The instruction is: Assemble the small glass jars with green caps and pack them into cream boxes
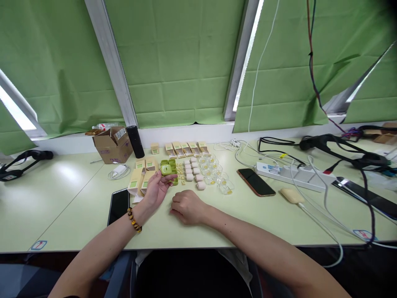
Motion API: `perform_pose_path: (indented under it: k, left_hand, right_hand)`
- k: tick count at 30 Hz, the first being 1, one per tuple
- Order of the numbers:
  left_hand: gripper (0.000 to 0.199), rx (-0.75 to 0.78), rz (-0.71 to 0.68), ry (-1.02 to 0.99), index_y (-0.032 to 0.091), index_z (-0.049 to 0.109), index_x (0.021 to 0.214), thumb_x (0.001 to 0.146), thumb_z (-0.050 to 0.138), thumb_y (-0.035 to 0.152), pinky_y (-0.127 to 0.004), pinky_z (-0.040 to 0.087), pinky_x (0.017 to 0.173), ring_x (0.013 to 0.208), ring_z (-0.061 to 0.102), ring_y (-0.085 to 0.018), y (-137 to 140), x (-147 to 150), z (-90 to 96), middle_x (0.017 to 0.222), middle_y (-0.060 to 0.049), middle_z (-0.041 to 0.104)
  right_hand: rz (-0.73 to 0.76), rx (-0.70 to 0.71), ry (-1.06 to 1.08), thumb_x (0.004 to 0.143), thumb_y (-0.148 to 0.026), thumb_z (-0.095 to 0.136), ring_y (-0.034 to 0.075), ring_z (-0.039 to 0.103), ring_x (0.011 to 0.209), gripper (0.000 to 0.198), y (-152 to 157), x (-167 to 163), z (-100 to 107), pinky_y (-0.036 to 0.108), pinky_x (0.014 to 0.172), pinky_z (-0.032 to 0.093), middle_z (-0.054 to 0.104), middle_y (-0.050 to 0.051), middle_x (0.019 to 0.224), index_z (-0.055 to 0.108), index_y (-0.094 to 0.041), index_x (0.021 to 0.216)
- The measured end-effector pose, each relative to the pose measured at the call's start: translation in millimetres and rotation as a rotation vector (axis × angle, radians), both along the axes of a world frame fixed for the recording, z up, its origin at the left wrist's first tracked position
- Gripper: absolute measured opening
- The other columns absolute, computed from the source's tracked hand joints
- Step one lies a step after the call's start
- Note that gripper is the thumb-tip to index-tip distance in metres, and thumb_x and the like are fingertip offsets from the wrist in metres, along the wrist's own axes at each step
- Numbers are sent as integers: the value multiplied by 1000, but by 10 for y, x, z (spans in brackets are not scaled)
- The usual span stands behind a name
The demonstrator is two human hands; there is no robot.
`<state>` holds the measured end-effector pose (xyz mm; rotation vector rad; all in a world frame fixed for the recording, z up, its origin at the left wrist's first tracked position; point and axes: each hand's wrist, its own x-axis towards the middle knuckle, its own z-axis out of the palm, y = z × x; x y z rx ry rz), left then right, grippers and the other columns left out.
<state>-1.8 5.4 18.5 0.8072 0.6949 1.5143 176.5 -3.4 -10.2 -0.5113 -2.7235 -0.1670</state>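
Observation:
Between the thumb and fingers of my left hand [158,187] is a small green square case [166,169], raised over other green cases [175,181] on the table. A beaded bracelet [134,220] circles that wrist. My right hand [187,207] rests on the table as a loose fist, and no object shows in it. Beyond it stand rows of pale pink cases [201,185], small yellowish pieces [182,182] and clear plastic shells [226,187]. Cream boxes with green windows [135,182] lie by my left hand, partly covered by it.
A black phone [118,206] lies left of the boxes, another phone [256,182] to the right. A white power strip [294,176] with tangled cables and a cream charger [292,195] occupy the right side. A cardboard box [113,147] and black cylinder [135,142] stand at the back.

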Motion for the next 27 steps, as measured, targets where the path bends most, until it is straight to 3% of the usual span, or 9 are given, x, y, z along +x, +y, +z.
perform_pose_path:
  k: [3,6,9,12,16,21,27]
  left_hand:
    - [36,19,36,122,22,51,88,90,75,48,-32,48,70,73,71,-20,16,-21,-3,81,-8,78]
    - [41,63,131,384,22,55,84,86,76,57,-28,39,59,55,58,-16,36,-69,-20,60,-1,68]
    - [36,166,255,812,21,64,84,91,69,56,-29,35,58,49,50,-15,21,-125,-24,53,1,61]
    - [27,354,372,1312,21,70,80,95,62,43,-32,35,64,58,54,-18,-43,-145,-2,61,-3,64]
    - [30,469,292,1767,21,70,74,97,54,29,-35,31,66,66,57,-22,-121,-108,15,70,-9,69]
    - [35,393,119,1929,21,66,66,97,53,27,-36,28,66,65,57,-23,-131,-49,-13,71,-10,71]
    - [37,337,78,2017,21,67,63,96,51,25,-36,24,64,63,56,-23,-135,-13,-6,71,-11,72]
  right_hand:
    - [20,-60,-35,102,-33,59,16,59,71,25,-6,4,-18,31,62,25,74,4,82,70,-19,85]
    - [40,-72,-45,103,-34,58,16,61,71,26,-5,22,-12,31,61,25,75,4,82,70,-19,86]
    - [79,-67,-51,103,-35,57,16,61,70,27,-21,23,-9,31,61,25,75,4,80,70,-19,86]
    - [98,-57,-56,103,-36,57,17,61,70,28,-46,15,-15,31,61,24,74,4,78,70,-19,84]
    - [111,-55,-65,101,-36,60,17,62,70,26,-57,10,-17,31,61,26,74,4,77,70,-19,83]
    - [126,-59,-48,100,-35,62,18,64,72,25,-52,15,-20,31,63,31,75,4,76,71,-20,84]
    - [134,-45,-50,99,-35,62,18,65,73,25,-55,15,-22,32,63,31,75,3,75,69,-20,81]
